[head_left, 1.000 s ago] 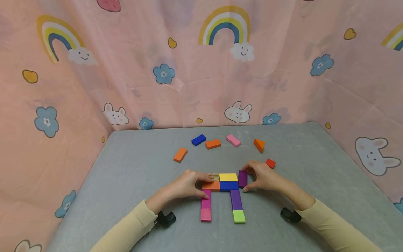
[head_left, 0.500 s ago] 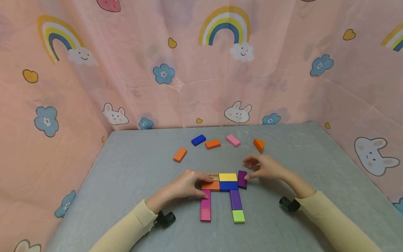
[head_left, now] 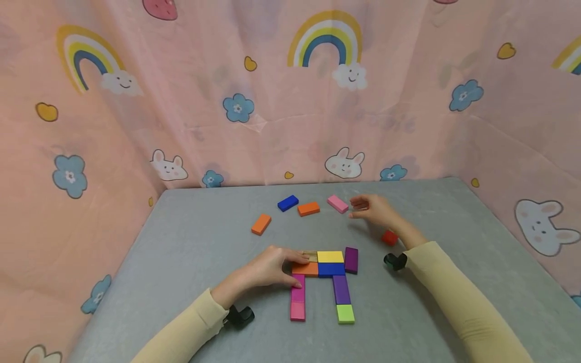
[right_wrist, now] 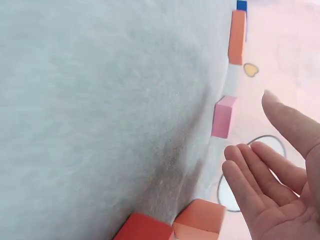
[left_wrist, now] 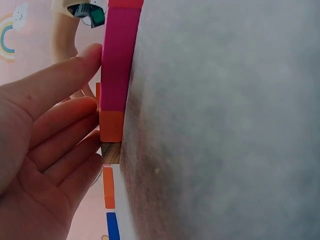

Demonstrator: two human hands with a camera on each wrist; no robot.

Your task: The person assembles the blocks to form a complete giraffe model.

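L grip (head_left: 274, 266), fingers relaxed, touches a smooth magenta rect. block (head_left: 298, 294) & orange rect. block (head_left: 308, 271) by a wood-grain block (head_left: 312, 256), while R grip (head_left: 374, 209), fingers extended, hovers nr an orange triangular block (right_wrist: 202, 216) & pink rect. block (head_left: 338, 203), all blocks on mottled grey surface (head_left: 204, 227).

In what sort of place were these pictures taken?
Probably an indoor play or recording corner: colourful toy blocks lie on a grey table, and a pink fabric backdrop printed with rainbows and bunnies hangs behind it.
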